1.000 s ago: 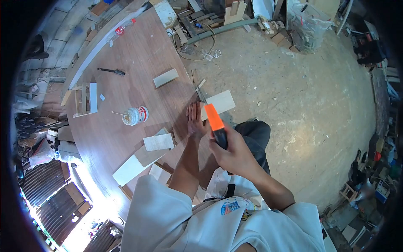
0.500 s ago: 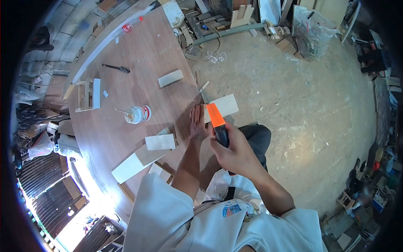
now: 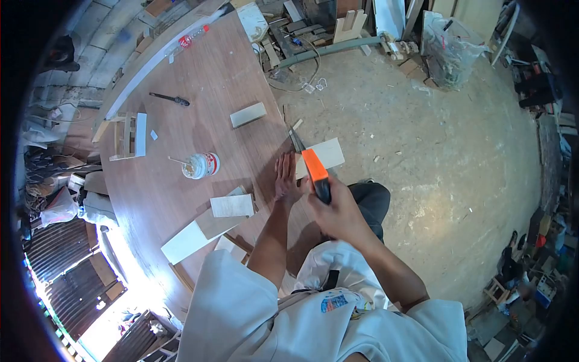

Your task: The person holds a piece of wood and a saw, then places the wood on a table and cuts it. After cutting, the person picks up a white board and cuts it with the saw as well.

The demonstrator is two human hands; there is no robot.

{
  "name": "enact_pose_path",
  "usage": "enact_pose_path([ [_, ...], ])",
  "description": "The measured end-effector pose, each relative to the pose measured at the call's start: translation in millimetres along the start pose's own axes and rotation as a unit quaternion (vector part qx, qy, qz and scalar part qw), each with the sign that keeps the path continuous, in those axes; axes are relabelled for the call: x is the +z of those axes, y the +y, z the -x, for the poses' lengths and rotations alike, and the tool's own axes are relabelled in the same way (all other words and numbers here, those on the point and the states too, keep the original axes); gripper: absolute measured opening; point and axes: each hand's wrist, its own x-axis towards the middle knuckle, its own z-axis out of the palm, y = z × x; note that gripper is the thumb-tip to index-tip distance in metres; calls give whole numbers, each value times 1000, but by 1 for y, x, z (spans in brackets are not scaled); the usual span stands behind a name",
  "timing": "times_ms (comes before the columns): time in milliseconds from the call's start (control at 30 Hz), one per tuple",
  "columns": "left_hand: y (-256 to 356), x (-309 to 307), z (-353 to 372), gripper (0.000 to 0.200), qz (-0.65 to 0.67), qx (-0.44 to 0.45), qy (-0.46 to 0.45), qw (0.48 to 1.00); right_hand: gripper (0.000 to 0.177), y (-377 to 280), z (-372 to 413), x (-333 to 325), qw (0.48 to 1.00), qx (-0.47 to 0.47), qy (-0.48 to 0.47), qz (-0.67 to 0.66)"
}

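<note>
A handsaw (image 3: 316, 166) with an orange and black handle is in my right hand (image 3: 342, 211), fingers wrapped round the grip. Its blade points away from me, foreshortened, beside a pale board (image 3: 327, 153) that juts past the table's right edge. My left hand (image 3: 286, 178) lies flat at that edge, fingers stretched out, next to the board's near end. Whether the blade touches the wood I cannot tell.
On the brown table (image 3: 199, 72) are a small wood block (image 3: 248, 114), a glue jar (image 3: 201, 165), a dark tool (image 3: 169, 99), a small wooden frame (image 3: 128, 136), a bottle (image 3: 185, 41) and stacked pale boards (image 3: 233, 206). Scrap wood and a plastic bag (image 3: 449, 54) lie beyond.
My right hand has moved slightly down and to the right with the saw, and more of the blade shows. My left hand keeps its place on the table.
</note>
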Motion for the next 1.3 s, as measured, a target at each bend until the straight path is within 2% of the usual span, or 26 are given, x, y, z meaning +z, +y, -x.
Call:
enact_pose_path([
  [33,-1,1,2,83,-24,5,-10,1000,4,19,-13,3,1000,-1,1,-2],
  [67,-6,8,1,82,14,7,16,1000,4,41,-31,7,1000,24,-7,-18],
  [133,-8,12,2,81,5,15,35,999,4,34,-44,13,997,77,-13,-26],
  [167,-10,13,3,80,-2,22,50,998,4,31,-40,14,997,74,-12,-28],
  [200,-10,16,4,79,12,-15,24,1000,5,30,-32,17,999,18,-4,-38],
  [233,-14,18,2,79,12,-14,27,999,6,28,-25,18,998,-41,2,-46],
  [367,1,5,4,83,26,-8,1,1000,6,-21,20,-1,999,18,-24,-29],
  [467,2,0,1,84,36,-10,-2,999,6,27,-9,4,999,28,-8,-26],
  [500,-3,3,-1,80,35,32,48,998,6,40,-24,6,999,45,-4,-17],
  [533,-6,7,2,79,25,38,54,998,6,43,-34,9,999,44,-3,-18],
  [633,-11,11,5,77,-1,40,65,997,6,47,-48,21,999,21,-3,-44],
  [700,-16,19,-3,77,-11,37,74,997,8,56,-39,21,998,-44,34,17],
  [733,-16,20,-1,77,-3,60,72,996,8,70,-35,22,992,-110,64,23],
  [767,-14,17,2,77,4,82,69,994,8,67,-32,18,992,-106,59,22],
  [800,-6,6,1,73,-44,64,-14,997,8,63,-31,12,998,-37,42,-15],
  [833,-11,11,2,73,-44,61,-16,997,8,58,-30,9,998,35,26,-52],
  [867,-15,15,-1,71,-77,79,32,993,8,56,-32,7,997,46,24,-64],
  [900,-18,18,-2,69,-110,98,80,986,8,57,-36,8,997,47,22,-63],
  [933,-16,21,3,63,-67,69,71,993,8,59,-39,9,996,52,16,-65],
  [1000,-20,27,5,62,-82,65,71,992,8,65,-41,12,996,56,10,-67],
  [1100,-23,29,5,61,-90,59,66,992,7,69,-38,17,1000,10,7,-28],
  [1167,-26,30,6,60,-83,54,57,993,7,69,-36,21,998,-54,41,-11],
  [1267,-27,29,6,70,-111,74,54,990,9,63,-38,18,999,-19,26,-17],
  [1300,-20,21,5,75,-77,53,25,995,9,60,-43,15,999,-17,25,-17],
])
